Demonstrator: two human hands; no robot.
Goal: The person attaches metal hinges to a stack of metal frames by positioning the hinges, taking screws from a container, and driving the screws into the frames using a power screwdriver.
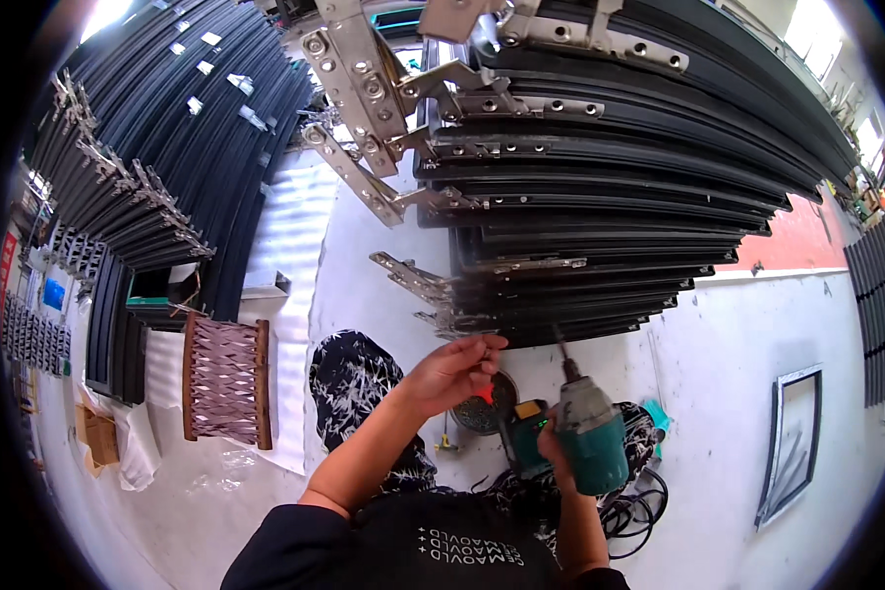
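Observation:
My right hand (553, 450) is wrapped around the grip of a green and grey power drill (592, 442). Its bit points up toward the bottom of a stack of black frame profiles (580, 231). Beside the lowest profile, my left hand (454, 376) is closed in a pinch, thumb and forefinger together. Whatever small thing it may hold is too small to make out. Metal hinge arms (413, 277) stick out from the left ends of the profiles. Below my left hand is a round dish (492, 415) with small parts in it, partly hidden, and a red object (485, 393) shows at its edge.
A woven stool (226, 382) stands on the floor at left. Behind it are more stacked black profiles (197, 128) with metal fittings. Black cable (642, 511) lies coiled by my right leg. A rectangular frame (789, 447) is at far right, near a dark ribbed stack (875, 305).

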